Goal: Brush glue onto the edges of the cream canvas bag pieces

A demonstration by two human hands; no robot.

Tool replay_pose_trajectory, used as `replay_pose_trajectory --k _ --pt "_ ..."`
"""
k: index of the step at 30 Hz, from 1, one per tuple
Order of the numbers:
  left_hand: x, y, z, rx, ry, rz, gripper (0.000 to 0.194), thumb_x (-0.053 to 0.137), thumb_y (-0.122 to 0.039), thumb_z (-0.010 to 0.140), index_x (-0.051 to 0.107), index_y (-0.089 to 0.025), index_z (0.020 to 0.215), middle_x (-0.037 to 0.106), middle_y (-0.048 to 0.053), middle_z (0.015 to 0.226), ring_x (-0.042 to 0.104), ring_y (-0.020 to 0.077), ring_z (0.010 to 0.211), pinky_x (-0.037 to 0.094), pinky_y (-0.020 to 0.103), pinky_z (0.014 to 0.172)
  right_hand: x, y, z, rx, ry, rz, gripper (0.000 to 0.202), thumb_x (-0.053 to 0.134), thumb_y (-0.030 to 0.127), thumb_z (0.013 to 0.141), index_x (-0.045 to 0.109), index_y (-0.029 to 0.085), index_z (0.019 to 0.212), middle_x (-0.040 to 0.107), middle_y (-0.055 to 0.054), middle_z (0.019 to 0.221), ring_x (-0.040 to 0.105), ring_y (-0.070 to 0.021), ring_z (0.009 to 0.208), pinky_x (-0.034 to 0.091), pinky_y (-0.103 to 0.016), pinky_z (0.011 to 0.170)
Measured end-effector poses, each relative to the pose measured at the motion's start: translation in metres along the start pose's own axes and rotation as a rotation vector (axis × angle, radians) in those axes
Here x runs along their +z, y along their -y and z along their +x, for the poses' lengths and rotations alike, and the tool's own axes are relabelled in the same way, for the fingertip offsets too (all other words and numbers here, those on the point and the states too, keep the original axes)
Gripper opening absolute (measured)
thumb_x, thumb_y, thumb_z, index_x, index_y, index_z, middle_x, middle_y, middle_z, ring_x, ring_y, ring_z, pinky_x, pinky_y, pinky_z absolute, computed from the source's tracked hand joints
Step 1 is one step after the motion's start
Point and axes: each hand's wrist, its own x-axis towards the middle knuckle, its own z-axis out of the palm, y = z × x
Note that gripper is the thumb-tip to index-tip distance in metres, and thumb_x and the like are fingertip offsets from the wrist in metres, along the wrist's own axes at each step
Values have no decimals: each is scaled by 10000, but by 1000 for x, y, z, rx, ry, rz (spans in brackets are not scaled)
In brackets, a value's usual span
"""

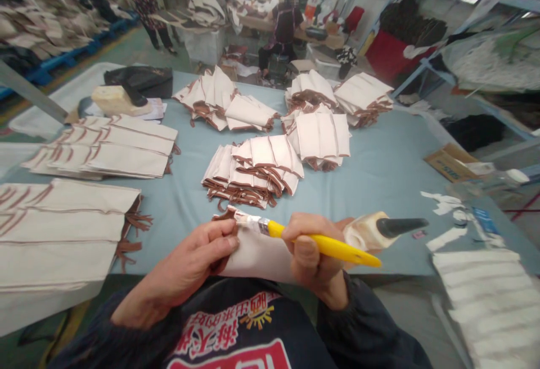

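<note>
My right hand (316, 251) is closed round the yellow handle of a paintbrush (333, 247). The bristles touch the far edge of a white fabric piece (257, 253) with brown trim, close to my left fingertips. My left hand (202, 259) pinches that same piece at its left edge, thumb on top. Part of the piece is hidden under my right hand. Just right of that hand is a stained, cream-coloured bottle (367, 229) with a dark tapered end; my fingers cover part of it.
Stacks of white brown-edged pieces (253, 166) lie ahead on the blue-green table (379, 172). More stacks (126, 144) are at left. White strips (447, 237) and a cardboard box (451, 163) sit at right. Beyond the table a person (284, 31) sits; another stands further left.
</note>
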Motion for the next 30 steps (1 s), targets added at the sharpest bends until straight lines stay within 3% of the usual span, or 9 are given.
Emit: replay_pose_trajectory --k 7,12,16,20,22,27,30 --pt "-3 5 -3 4 -37 -3 406 765 -494 873 504 -210 745 407 -74 652 297 97 565 246 219 500 -6 1 4 -118 -155 -5 320 507 449 1074 680 259 884 556 14 665 430 -132 456 338 -292 429" --pt "3 3 -1 -25 -7 -2 408 786 -536 860 573 -190 820 472 -60 691 319 92 575 252 224 517 -4 5 8 -151 14 -41 237 522 385 1089 677 274 949 585 32 662 403 -119 432 308 -287 417" --pt "5 4 4 -35 -25 5 407 789 -538 849 575 -192 842 509 -49 728 350 95 588 279 224 531 9 0 15 -244 28 12 261 486 398 1110 661 278 958 587 34 663 470 -125 455 374 -299 463" --pt "-2 11 6 28 -98 88 382 738 -505 881 524 -210 766 408 -75 674 307 106 581 277 222 525 2 -4 17 -109 -222 124 294 497 445 1109 658 262 945 531 47 625 437 -119 444 335 -273 436" --pt "-6 14 6 36 -120 129 355 714 -486 890 529 -211 765 424 -69 679 323 112 587 291 224 534 -6 -7 17 -47 -335 160 340 527 488 1091 643 251 877 497 61 589 408 -108 423 306 -254 416" --pt "-12 11 7 113 -159 280 210 608 -399 928 632 -198 869 637 1 802 529 179 738 452 288 741 -27 -20 11 184 -408 203 408 593 608 1028 636 240 857 469 73 523 426 -127 417 291 -263 404" --pt "-14 4 9 181 -225 418 182 532 -319 909 645 -195 840 664 33 811 585 236 826 465 350 812 -43 -29 1 333 -446 169 408 598 623 1011 632 236 886 483 60 502 432 -149 417 276 -296 407"
